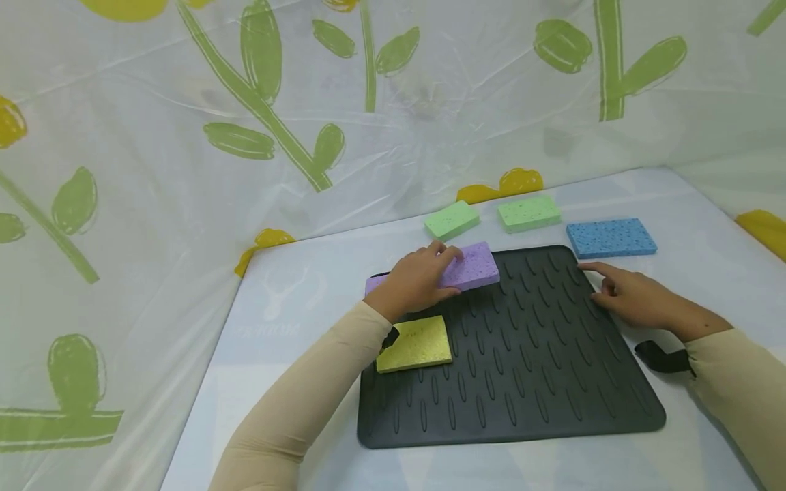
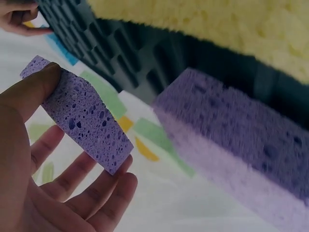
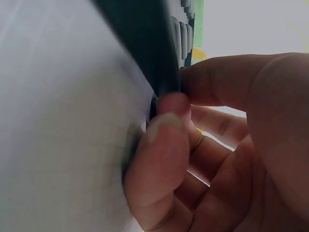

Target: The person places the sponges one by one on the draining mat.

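My left hand (image 1: 417,278) holds a purple sponge (image 1: 477,266) above the far left part of a black ribbed mat (image 1: 522,395). In the left wrist view, thumb and fingers grip this sponge (image 2: 87,118) by its edges. A second purple sponge (image 1: 374,282) lies at the mat's far left corner, mostly hidden by the left hand. Nearer, a yellow sponge (image 1: 419,346) rests on the mat, partly behind the left wrist. At the mat's far right edge is my right hand (image 1: 641,300); in the right wrist view its thumb and a curled finger pinch the mat's rim (image 3: 145,43).
Two light green sponges (image 1: 452,219) (image 1: 529,213) lie on the white table (image 1: 276,382) beyond the mat. A blue sponge (image 1: 610,238) sits beyond the mat's far right corner. A flower-printed curtain (image 1: 153,204) hangs behind and left of the table.
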`<state>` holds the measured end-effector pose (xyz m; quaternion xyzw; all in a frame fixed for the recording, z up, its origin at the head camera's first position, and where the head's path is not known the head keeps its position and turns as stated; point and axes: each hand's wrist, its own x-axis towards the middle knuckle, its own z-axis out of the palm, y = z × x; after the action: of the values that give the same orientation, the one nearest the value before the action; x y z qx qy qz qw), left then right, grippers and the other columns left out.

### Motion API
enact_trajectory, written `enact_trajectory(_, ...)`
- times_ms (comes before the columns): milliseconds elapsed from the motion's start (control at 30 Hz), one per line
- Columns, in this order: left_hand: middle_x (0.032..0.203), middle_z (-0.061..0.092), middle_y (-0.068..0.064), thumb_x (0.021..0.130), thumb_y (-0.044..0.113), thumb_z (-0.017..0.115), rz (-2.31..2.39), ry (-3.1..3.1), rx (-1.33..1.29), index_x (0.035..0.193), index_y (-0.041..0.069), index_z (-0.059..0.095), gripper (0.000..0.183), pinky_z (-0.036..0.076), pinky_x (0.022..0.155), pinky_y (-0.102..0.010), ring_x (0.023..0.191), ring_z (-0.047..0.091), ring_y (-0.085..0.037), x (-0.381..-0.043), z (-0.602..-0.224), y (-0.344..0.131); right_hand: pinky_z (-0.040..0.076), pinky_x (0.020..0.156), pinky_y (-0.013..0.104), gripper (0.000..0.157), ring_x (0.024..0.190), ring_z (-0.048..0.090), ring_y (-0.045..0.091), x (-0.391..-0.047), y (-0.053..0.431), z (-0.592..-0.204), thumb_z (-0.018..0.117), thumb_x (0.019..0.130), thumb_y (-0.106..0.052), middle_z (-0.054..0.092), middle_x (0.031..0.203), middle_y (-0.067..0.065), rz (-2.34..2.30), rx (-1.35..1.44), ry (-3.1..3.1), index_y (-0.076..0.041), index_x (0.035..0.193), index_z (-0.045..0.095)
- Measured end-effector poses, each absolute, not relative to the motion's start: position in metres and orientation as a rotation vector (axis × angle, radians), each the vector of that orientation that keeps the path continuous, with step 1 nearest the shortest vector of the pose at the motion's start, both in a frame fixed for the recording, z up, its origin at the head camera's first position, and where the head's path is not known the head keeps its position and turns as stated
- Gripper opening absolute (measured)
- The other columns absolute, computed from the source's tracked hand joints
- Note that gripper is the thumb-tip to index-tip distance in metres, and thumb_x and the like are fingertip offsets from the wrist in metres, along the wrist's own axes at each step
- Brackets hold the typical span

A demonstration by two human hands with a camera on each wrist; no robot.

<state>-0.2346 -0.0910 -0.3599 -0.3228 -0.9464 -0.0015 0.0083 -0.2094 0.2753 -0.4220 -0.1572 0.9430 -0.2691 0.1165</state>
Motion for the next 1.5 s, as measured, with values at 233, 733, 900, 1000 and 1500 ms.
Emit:
enact_trajectory(233,0.133,0.056,-0.006,0.090,0.049,0.071,0.086,-2.976,-1.041,0.141,0.024,0.047,0.061,0.054,0.089,-0.038,0.104,0.064,-0.022,-0.235,-0.376,-0.085,0.041,0.050,0.031,0.058,0.060,0.048,0.015,-0.207,0.273,-0.424,0.054,0.099,-0.010,0.056,0.080,0.004,-0.789,-0.472,2.755,0.002,0.151,0.032)
enact_trajectory(733,0.136,0.055,-0.007,0.093,0.050,0.066,0.228,-2.999,-1.033,0.142,0.024,0.043,0.060,0.052,0.095,-0.041,0.113,0.064,-0.024,-0.231,-0.384,-0.082,0.041,0.049,0.031,0.058,0.060,0.048,0.014,-0.204,0.273,-0.427,0.055,0.100,-0.011,0.057,0.080,0.003,-0.792,-0.473,2.758,0.002,0.151,0.032)
enact_trajectory(900,0.143,0.053,-0.008,0.095,0.052,0.062,0.276,-3.022,-1.031,0.145,0.023,0.042,0.060,0.048,0.104,-0.044,0.124,0.060,-0.026,-0.230,-0.381,-0.078,0.041,0.051,0.031,0.058,0.062,0.048,0.014,-0.204,0.274,-0.425,0.054,0.099,-0.011,0.057,0.081,0.004,-0.788,-0.471,2.758,0.003,0.151,0.032)
enact_trajectory(1000,0.147,0.050,-0.007,0.097,0.055,0.057,0.304,-3.034,-1.006,0.147,0.025,0.043,0.060,0.043,0.109,-0.047,0.132,0.054,-0.026,-0.228,-0.376,-0.077,0.040,0.051,0.031,0.058,0.063,0.048,0.015,-0.204,0.274,-0.425,0.054,0.099,-0.011,0.056,0.081,0.004,-0.787,-0.465,2.756,0.003,0.150,0.032)
enact_trajectory(1500,0.139,0.057,0.000,0.100,0.042,0.058,-0.160,-2.850,-0.904,0.139,0.024,0.056,0.043,0.046,0.103,-0.048,0.128,0.057,-0.022,-0.181,-0.349,-0.118,0.040,0.050,0.030,0.058,0.060,0.047,0.014,-0.205,0.275,-0.423,0.054,0.099,-0.011,0.056,0.079,0.003,-0.787,-0.491,2.768,0.003,0.150,0.032)
